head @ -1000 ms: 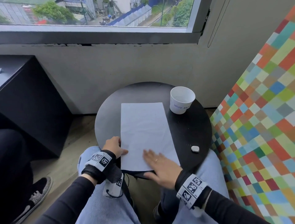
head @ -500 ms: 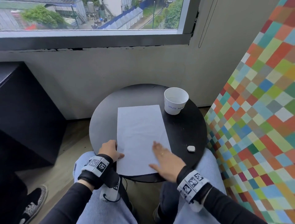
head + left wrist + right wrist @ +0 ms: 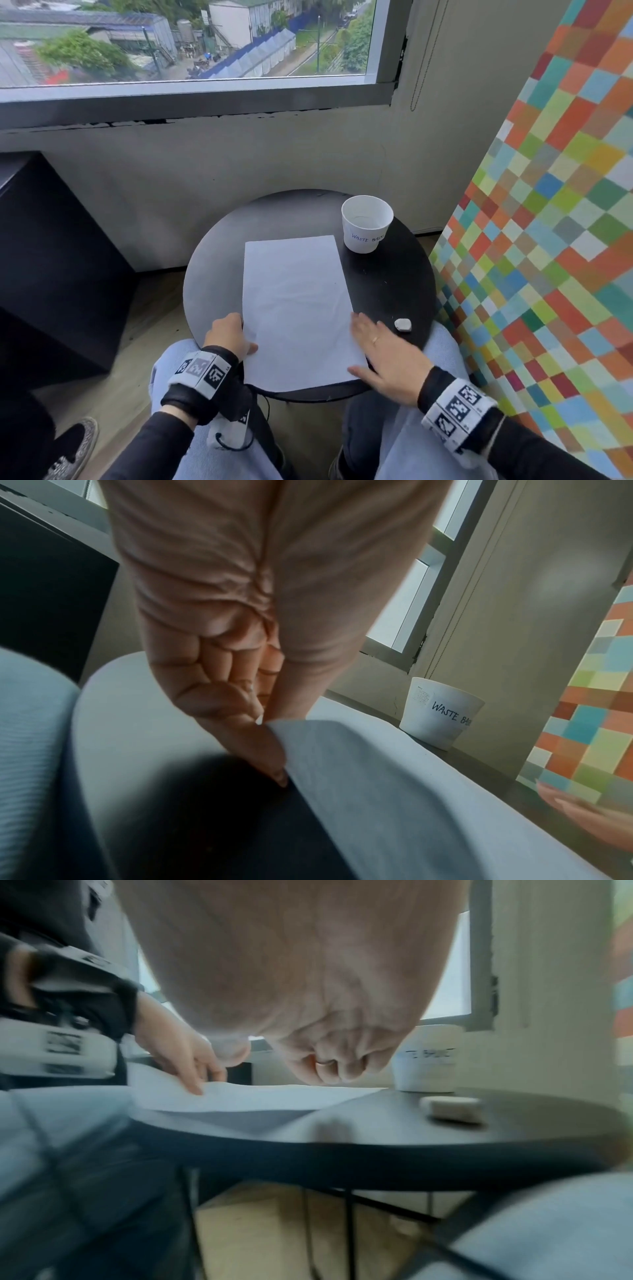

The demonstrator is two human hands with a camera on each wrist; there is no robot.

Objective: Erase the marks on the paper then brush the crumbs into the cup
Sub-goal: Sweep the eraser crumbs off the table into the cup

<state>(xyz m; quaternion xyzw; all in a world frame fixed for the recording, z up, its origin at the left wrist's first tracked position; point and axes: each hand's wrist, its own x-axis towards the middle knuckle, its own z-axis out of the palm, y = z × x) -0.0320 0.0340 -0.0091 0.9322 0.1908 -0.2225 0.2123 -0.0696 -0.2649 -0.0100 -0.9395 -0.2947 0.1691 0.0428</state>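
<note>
A white sheet of paper [image 3: 294, 308] lies lengthwise on the round black table [image 3: 219, 267]; I see no marks on it. My left hand [image 3: 239, 337] pinches its near left edge, and the left wrist view shows the paper [image 3: 394, 791] lifted there by thumb and curled fingers [image 3: 240, 718]. My right hand [image 3: 370, 342] lies flat with straight fingers along the sheet's near right edge, mostly on the table. A small white eraser [image 3: 402, 324] lies just right of that hand. The white cup [image 3: 366, 224] labelled as a waste basket stands upright at the paper's far right corner.
A colourful checkered wall [image 3: 548, 240] rises close on the table's right. A grey wall and window lie behind it, and a black cabinet [image 3: 51, 257] stands to the left. My knees sit under the near table edge.
My right hand has slid rightward across the paper from its lower middle to its right edge. The left hand stays at the left edge.
</note>
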